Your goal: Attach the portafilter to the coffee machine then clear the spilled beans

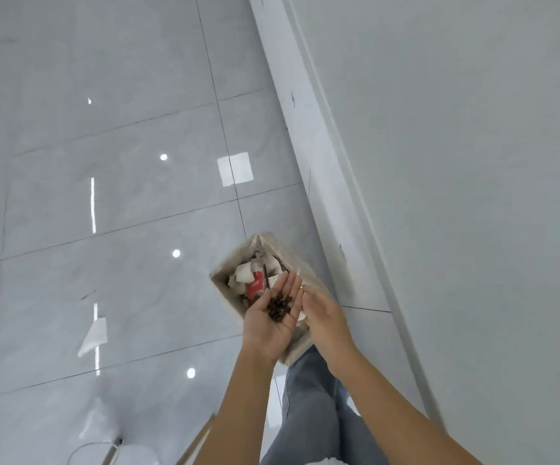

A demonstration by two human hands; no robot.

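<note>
My left hand (272, 322) is held palm up over a beige rectangular waste bin (220, 283) on the floor. A small heap of dark coffee beans (278, 307) lies in its cupped palm. My right hand (322, 317) hovers just to the right of it, fingers loosely apart and holding nothing, its fingertips near the left hand's fingers. Inside the bin I see crumpled white paper and a red can (255, 286). The portafilter and coffee machine are out of view.
Glossy grey floor tiles (121, 196) fill the left and centre. A white wall with a baseboard (322, 162) runs diagonally along the right, close behind the bin. My jeans-clad legs (312, 414) are below. A wooden frame edge (198, 444) and a white cable sit bottom left.
</note>
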